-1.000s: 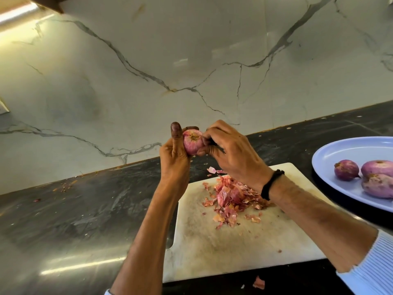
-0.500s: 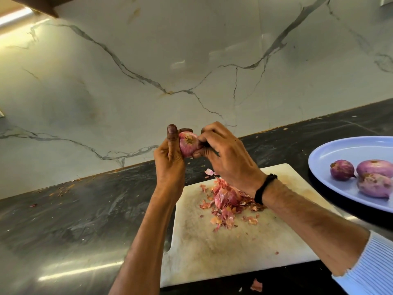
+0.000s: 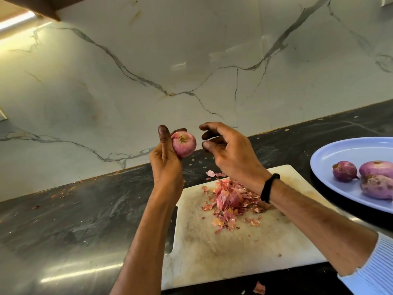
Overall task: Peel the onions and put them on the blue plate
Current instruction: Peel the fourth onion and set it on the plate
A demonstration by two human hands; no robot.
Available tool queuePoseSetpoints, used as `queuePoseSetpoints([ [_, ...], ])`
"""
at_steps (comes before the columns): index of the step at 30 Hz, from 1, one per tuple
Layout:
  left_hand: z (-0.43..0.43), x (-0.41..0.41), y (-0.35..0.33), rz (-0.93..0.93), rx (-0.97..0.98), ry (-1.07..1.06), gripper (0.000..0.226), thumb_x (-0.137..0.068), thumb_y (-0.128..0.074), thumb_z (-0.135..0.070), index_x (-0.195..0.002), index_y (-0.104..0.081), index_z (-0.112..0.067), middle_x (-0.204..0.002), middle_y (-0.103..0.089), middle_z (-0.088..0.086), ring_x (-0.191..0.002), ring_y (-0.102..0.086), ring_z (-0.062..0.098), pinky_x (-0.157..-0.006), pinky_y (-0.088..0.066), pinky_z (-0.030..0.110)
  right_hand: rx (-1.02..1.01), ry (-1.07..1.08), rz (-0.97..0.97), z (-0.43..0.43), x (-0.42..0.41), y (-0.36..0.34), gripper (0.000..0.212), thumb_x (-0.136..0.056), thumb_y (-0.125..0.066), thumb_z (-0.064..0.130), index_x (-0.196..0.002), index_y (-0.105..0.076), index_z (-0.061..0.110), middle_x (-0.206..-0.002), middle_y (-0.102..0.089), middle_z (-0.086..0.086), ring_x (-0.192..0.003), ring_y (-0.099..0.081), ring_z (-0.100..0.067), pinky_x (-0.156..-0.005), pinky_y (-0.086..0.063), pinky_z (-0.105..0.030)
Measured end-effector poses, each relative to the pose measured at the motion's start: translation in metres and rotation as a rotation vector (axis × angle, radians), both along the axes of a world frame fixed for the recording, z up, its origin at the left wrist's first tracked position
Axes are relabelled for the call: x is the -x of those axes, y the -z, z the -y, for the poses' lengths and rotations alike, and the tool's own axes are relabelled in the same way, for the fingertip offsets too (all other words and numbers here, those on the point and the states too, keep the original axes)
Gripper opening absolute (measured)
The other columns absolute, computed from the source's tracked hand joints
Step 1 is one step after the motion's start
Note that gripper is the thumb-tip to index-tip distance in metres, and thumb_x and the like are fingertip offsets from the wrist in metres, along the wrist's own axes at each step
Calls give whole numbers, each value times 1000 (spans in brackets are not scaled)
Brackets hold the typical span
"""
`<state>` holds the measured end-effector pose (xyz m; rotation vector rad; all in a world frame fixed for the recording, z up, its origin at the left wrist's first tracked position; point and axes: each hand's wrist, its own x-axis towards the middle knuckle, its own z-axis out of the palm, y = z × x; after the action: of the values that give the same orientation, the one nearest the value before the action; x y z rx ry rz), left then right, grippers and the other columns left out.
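Onion (image 3: 184,143) gripped in left hand (image 3: 168,165) above board (image 3: 212,262) far edge, likely so skins join pile (image 3: 231,199); right hand (image 3: 229,154) loosely curled, empty.

A kitchen is showing: a dark stone bench (image 3: 63,220) is running along a white marble wall (image 3: 191,60), a cutting board (image 3: 212,252) is carrying onion skins (image 3: 229,201) beside a blue plate (image 3: 340,150), and a cabinet light (image 3: 14,20) is glowing upper left.

Pink-purple onion (image 3: 184,143), blue plate (image 3: 331,154), grey-veined white wall (image 3: 148,60)
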<state>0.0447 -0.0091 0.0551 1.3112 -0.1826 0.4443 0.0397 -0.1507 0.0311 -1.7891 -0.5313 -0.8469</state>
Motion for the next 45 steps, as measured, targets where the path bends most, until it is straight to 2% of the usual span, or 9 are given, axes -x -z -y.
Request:
queuePoseSetpoints([
  [4,1,2,-1,-90,53,52,52,-100,-42,-54,-88,-66,-9,-67,-73,0,-73,-69,12,-81,-56,28,55,-28,-4,-2,0,-2,44,-87,-75,19,-128,-62,15,-123,-60,-1,-107,-62,-8,-90,-56,-24],
  [7,0,5,0,-175,85,126,59,-94,-45,-63,-97,-68,-9,-81,-74,8,-85,-68,21,-82,-54,34,102,22,110,-5,2,-1,39,-86,-76,21,-122,-63,11,-118,-60,-4,-104,-62,-8,-87,-54,-16],
  [11,-2,10,0,-203,-18,254,69,-91,-37,-72,-80,-81,-20,-83,-67,11,-78,-62,20,-75,-54,33,85,105,184,-4,1,-1,24,-93,-68,23,-111,-66,7,-106,-66,-4,-100,-62,-13,-88,-53,-22],
  [16,0,14,0,-250,-72,347,74,-87,-36,-77,-94,-75,-15,-79,-63,12,-64,-60,16,-58,-52,25,44,140,181,-2,1,-1,18,-96,-65,21,-106,-68,6,-101,-68,-4,-96,-62,-13,-85,-52,-20],
  [26,-6,9,-1,-305,-93,325,100,-79,-22,-90,-104,-69,-5,-80,-53,16,-53,-53,14,-49,-44,23,114,67,173,-3,1,0,27,-91,-71,23,-112,-68,7,-107,-68,-4,-101,-62,-10,-88,-51,-15],
  [31,-6,11,-1,-371,-155,333,95,-74,-17,-95,-76,-64,-12,-62,-50,7,-49,-45,13,-47,-37,23,232,135,293,-3,-1,4,22,-93,-70,16,-112,-68,5,-106,-66,-8,-100,-63,-16,-86,-54,-20],
  [35,-7,8,0,-369,-155,338,94,-76,-23,-93,-86,-66,-10,-62,-54,6,-50,-47,13,-48,-39,25,241,174,310,-5,-1,7,17,-93,-69,14,-107,-67,4,-103,-65,-8,-96,-62,-16,-84,-53,-19],
  [40,-7,5,2,-336,-49,295,83,-83,-38,-81,-101,-70,-7,-71,-63,10,-57,-54,15,-57,-47,27,67,113,163,-4,2,3,16,-92,-71,19,-102,-71,7,-95,-68,0,-90,-63,-6,-79,-51,-13],
  [45,0,6,4,-276,26,190,61,-93,-43,-68,-88,-66,-11,-73,-66,12,-61,-52,16,-69,-47,33,-33,54,29,-4,2,1,18,-86,-76,22,-100,-76,11,-94,-73,4,-90,-67,-5,-82,-57,-22],
])
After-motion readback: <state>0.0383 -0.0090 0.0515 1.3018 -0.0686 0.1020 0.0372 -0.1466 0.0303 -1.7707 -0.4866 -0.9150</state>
